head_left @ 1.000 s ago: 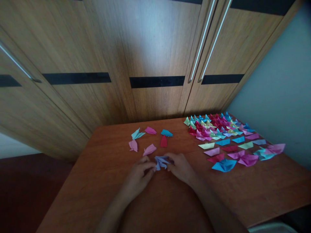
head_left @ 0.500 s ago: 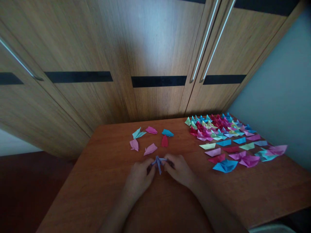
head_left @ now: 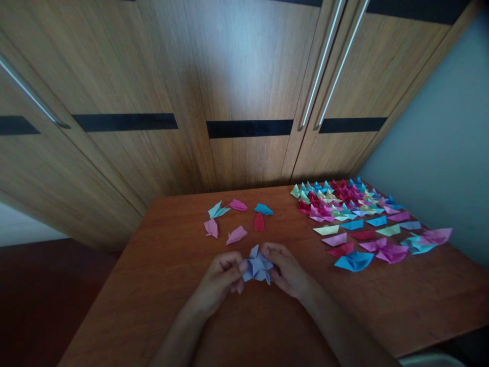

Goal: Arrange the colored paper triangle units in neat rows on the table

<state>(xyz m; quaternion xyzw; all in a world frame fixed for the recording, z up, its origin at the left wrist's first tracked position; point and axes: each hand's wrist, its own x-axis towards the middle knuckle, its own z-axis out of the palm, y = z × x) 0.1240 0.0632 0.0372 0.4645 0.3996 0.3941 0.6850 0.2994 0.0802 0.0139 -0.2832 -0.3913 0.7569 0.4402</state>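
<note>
A lavender folded-paper figure [head_left: 257,266] is held between my two hands above the wooden table, its flaps spread toward me. My left hand [head_left: 222,279] pinches its left edge, thumb on top and fingers underneath. On the other side my right hand [head_left: 286,267] grips the upper right part, with some fingertips hidden behind the paper. Just beyond my hands lie several small folded-paper pieces, among them a pink one [head_left: 237,235], a red one [head_left: 259,222] and a blue one [head_left: 263,209].
Many paper boats [head_left: 336,199] stand in rows at the table's back right. Nearer lie flat folded strips [head_left: 364,235] and a larger blue paper boat [head_left: 354,261]. A wooden wardrobe [head_left: 248,158] rises behind the table [head_left: 153,285]; a wall [head_left: 431,137] is on the right.
The lavender paper has turned from a narrow, edge-on view to showing its broad, spread flaps. My left hand has shifted its grip, with the thumb now on top.
</note>
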